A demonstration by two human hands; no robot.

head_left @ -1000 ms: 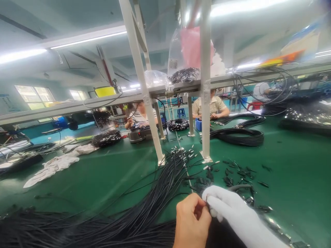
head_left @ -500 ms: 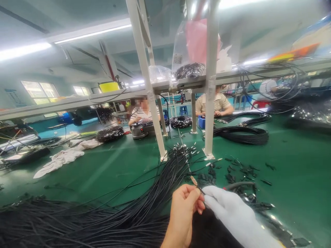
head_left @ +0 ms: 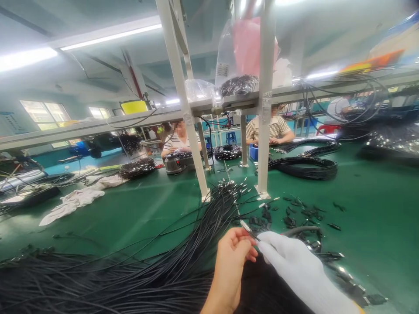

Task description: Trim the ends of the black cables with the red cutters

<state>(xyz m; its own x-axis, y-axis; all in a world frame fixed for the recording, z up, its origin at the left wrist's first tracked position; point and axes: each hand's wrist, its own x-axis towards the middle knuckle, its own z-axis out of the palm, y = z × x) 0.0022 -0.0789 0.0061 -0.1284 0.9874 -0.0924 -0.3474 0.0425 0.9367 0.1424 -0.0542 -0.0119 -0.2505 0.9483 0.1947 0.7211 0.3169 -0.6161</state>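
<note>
A black cable with a shiny metal connector (head_left: 245,226) at its tip runs between my hands. My bare left hand (head_left: 231,264) pinches it just below the connector, thumb against fingers. Close on the right, my right hand (head_left: 291,259) in a white glove has its fingers closed around the cable's lower part; the gloved fingertips hide where it continues. Beyond my hands lies a thick bundle of black cables (head_left: 209,222) with metal ends gathered at its far tip. Small black plastic pieces (head_left: 266,214) are scattered just past the glove.
Two white metal posts (head_left: 263,144) stand on the green table (head_left: 137,218) and bear a shelf with plastic bags. Cable coils (head_left: 306,168) lie at the back right. A white cloth (head_left: 73,203) is on the left. Two people sit across the table.
The connector appears turned, now showing a silvery side instead of a coppery one. Both hands stay close together on the cable. The view has shifted slightly.
</note>
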